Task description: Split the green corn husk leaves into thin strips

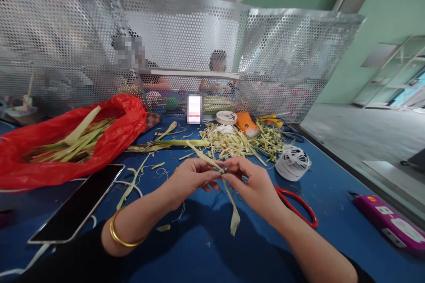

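Observation:
A pale green-yellow leaf strip (230,199) with a small knot in its middle is held between my two hands above the blue table. One end points up and to the left, while the other hangs down with a curled tip. My left hand (194,178) pinches it from the left, thumb and fingers close together. From the right, my right hand (247,181) pinches the same strip at the knot, its fingertips nearly touching those of my left hand. Just beyond my hands lies a long flat leaf (179,143).
A red plastic bag (43,177) of leaves and a tablet (79,205) are at left. Leaf scraps (229,141), a tape roll (226,117) and white string (293,163) lie beyond. Red handles (303,205) and a purple pack (388,221) are at right. People sit behind the mesh screen (186,31).

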### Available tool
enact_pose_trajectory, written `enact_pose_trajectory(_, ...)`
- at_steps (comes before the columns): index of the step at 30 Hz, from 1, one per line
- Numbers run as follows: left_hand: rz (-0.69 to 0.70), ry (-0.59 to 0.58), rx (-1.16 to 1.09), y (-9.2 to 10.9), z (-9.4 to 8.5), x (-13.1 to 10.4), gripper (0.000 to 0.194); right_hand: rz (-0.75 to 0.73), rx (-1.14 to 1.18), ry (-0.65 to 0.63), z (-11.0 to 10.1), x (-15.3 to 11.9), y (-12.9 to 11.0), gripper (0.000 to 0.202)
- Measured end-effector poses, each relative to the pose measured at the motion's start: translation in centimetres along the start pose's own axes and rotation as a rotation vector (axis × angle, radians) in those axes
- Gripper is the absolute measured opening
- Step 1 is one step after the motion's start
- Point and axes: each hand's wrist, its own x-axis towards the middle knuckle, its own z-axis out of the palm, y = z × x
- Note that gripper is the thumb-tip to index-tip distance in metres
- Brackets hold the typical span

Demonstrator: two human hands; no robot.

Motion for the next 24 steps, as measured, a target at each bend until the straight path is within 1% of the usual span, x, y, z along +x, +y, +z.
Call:
enact_pose_trajectory(2,0.013,0.053,0.015,-0.09,0.17,0.03,0.031,0.009,-0.032,-0.014,-0.41,0.15,0.03,0.014)
enact_pose_trajectory(4,0.014,0.066,0.005,-0.15,0.14,-0.02,0.033,-0.036,-0.089,-0.013,-0.85,0.31,0.14,0.004)
enact_pose_trajectory(7,-0.048,0.03,-0.071,-0.16,0.24,-0.23,0.038,-0.113,-0.138,-0.016,-1.11,0.37,0.32,0.009)
enact_pose_trajectory(10,-0.107,0.022,-0.105,-0.19,0.63,-0.36,0.032,-0.17,-0.241,-0.015,-0.88,0.22,0.36,0.01)
enact_pose_trajectory(13,-0.141,0.059,-0.056,-0.32,0.94,-0.33,0.024,-0.282,-0.428,0.003,-0.52,0.06,0.41,0.015)
enact_pose_trajectory(15,-0.159,0.077,-0.013,-0.42,1.03,-0.28,0.023,-0.385,-0.566,0.008,-0.31,0.0,0.57,0.019)
enact_pose_trajectory(17,-0.177,0.067,0.013,-0.5,1.02,-0.28,0.024,-0.468,-0.679,0.001,-0.16,-0.01,0.79,0.021)
enact_pose_trajectory(18,-0.182,0.055,0.016,-0.53,1.0,-0.3,0.025,-0.486,-0.705,-0.005,-0.13,0.01,0.88,0.021)
enact_pose_trajectory(19,-0.182,0.041,0.014,-0.56,0.97,-0.32,0.026,-0.48,-0.701,-0.012,-0.14,0.04,0.94,0.021)
enact_pose_trajectory(21,-0.169,0.003,-0.002,-0.62,0.92,-0.4,0.028,-0.4,-0.592,-0.025,-0.3,0.16,0.89,0.02)
enact_pose_trajectory(24,-0.155,-0.038,-0.017,-0.65,1.04,-0.61,0.026,-0.196,-0.248,-0.075,-0.78,0.37,0.4,0.015)
